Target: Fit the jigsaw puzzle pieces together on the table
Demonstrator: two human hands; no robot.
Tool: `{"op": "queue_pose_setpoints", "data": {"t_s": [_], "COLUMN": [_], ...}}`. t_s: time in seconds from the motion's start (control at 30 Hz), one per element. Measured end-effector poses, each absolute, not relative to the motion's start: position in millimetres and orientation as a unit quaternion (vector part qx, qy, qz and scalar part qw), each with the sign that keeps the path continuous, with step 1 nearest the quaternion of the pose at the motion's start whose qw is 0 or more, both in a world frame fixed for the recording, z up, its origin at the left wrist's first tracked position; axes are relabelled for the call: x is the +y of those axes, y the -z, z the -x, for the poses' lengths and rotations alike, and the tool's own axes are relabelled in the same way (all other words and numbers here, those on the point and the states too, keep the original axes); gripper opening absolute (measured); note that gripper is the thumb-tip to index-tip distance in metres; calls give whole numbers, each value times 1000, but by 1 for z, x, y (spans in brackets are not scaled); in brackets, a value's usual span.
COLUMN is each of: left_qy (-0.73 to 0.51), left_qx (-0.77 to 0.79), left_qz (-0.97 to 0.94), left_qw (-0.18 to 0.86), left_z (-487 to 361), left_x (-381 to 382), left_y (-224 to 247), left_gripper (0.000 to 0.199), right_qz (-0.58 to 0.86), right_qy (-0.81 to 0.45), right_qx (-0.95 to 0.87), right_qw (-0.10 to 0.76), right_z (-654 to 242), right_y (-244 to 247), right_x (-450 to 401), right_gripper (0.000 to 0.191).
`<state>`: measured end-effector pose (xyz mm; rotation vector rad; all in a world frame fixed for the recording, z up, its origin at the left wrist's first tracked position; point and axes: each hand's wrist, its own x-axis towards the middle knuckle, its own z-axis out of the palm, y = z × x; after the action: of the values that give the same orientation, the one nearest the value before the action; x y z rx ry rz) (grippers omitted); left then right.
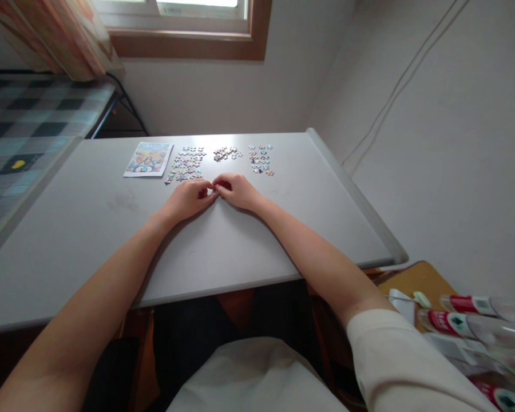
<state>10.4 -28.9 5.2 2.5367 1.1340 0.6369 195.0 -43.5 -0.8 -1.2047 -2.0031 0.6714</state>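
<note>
My left hand (pixel 193 197) and my right hand (pixel 237 190) meet at the middle of the white table (pixel 189 252), fingertips pinched together around small puzzle pieces (pixel 216 192), mostly hidden by the fingers. Behind my left hand, puzzle pieces (pixel 189 163) lie spread in rows. A small pile of pieces (pixel 225 153) sits beyond my fingertips, and another group (pixel 261 159) lies farther right. To the left of the rows rests a colourful picture sheet (pixel 148 159) with a white border.
A bed with a checked cover (pixel 38 123) stands at the left, below a curtain (pixel 64 34). Plastic bottles (pixel 467 324) lie on a wooden surface (pixel 424 274) at the lower right. White walls and a window frame (pixel 189 44) are behind the table.
</note>
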Motion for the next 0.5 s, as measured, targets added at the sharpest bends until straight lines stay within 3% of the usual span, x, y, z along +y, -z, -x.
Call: {"op": "queue_pose_setpoints", "data": {"t_s": [0.5], "left_qy": [-217], "left_qx": [402], "left_qz": [-878], "left_qw": [143], "left_z": [-12], "left_x": [-30], "left_y": [-6], "left_gripper": [29], "right_qz": [472], "right_qy": [-263], "right_qx": [-767], "right_qw": [345], "right_z": [-194], "right_y": [-1], "right_x": [-45], "right_gripper": [25]}}
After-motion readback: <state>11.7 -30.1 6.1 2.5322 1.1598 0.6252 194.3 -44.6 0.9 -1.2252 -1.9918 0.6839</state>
